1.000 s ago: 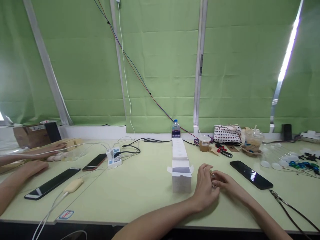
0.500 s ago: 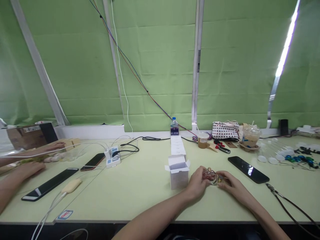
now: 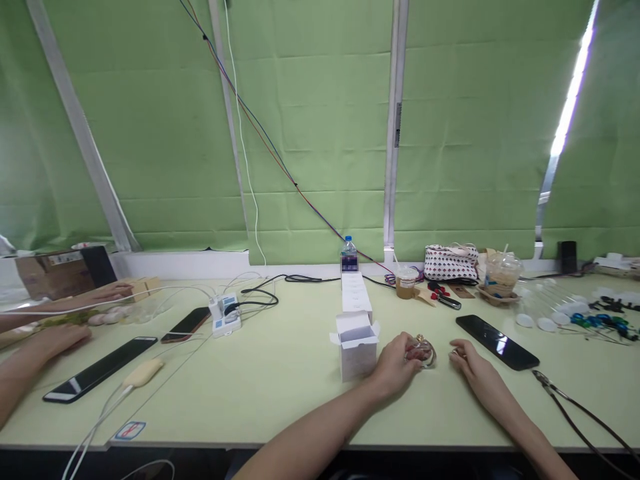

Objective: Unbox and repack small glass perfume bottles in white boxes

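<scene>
My left hand (image 3: 397, 367) is closed around a small clear, rounded object (image 3: 425, 352) with a gold-coloured top and reddish parts, low over the table. Its exact kind is too small to make out. To the right of it and apart from it, my right hand (image 3: 473, 367) has its fingers curled and pinched together. Whatever may be between those fingertips is too small to name. Just left of my left hand stands an open white box (image 3: 358, 357) with its flaps up.
Behind the open box runs a row of white boxes (image 3: 356, 292) leading to a water bottle (image 3: 349, 255). A black phone (image 3: 497, 341) and pliers (image 3: 545, 381) lie at right. Drink cups stand farther back. At left are another person's hands (image 3: 63, 339) and a power strip (image 3: 227, 319).
My right hand has come off the clear object and moved a little to the right, fingers curled. My left hand still holds the object in nearly the same place.
</scene>
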`<control>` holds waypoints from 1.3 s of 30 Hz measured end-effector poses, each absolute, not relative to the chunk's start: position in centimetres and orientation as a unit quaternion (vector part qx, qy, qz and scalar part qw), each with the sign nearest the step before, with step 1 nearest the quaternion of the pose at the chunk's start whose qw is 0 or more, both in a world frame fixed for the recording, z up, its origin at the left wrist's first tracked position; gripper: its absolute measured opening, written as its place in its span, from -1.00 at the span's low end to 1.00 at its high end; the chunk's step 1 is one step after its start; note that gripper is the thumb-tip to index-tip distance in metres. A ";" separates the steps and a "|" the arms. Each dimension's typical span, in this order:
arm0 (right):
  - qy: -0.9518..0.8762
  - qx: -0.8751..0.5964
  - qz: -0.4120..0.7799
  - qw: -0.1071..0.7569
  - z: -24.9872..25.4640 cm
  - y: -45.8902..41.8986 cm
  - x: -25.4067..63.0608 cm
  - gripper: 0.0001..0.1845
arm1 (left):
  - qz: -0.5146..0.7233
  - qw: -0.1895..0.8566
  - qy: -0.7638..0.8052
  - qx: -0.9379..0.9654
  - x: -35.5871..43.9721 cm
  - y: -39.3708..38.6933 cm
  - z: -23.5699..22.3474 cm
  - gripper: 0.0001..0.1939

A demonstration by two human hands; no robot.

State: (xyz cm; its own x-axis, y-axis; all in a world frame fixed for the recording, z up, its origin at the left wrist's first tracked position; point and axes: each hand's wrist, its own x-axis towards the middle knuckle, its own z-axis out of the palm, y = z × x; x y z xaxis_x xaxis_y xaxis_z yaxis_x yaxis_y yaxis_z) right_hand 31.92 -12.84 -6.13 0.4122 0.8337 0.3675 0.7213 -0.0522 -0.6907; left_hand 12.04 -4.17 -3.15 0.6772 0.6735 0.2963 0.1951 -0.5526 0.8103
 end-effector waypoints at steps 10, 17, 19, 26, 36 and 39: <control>-0.654 -0.684 -0.007 0.321 -5.4 -13.1 30.9 -0.76 | 0.300 0.370 0.262 0.839 11.8 -4.3 -3.3 -0.74; -0.598 -0.689 -0.066 0.405 -5.7 -13.2 31.5 -0.72 | 0.297 0.374 0.263 0.839 11.8 -4.4 -3.2 -0.74; -0.586 -0.699 -0.092 0.401 -5.9 -13.2 31.9 -0.68 | 0.302 0.380 0.259 0.835 11.8 -4.5 -3.2 -0.69; -0.607 -0.690 -0.124 0.374 -6.0 -13.3 31.9 -0.67 | 0.356 0.398 0.220 0.816 11.9 -4.6 -3.3 -0.40; -0.631 -0.724 -0.058 0.274 -5.7 -13.6 29.8 -0.66 | 0.385 0.381 0.227 0.809 11.8 -5.1 -2.7 -0.70; -0.636 -0.687 -0.006 0.353 -5.1 -13.4 29.7 -0.70 | 0.384 0.371 0.226 0.815 11.7 -5.1 -2.5 -0.73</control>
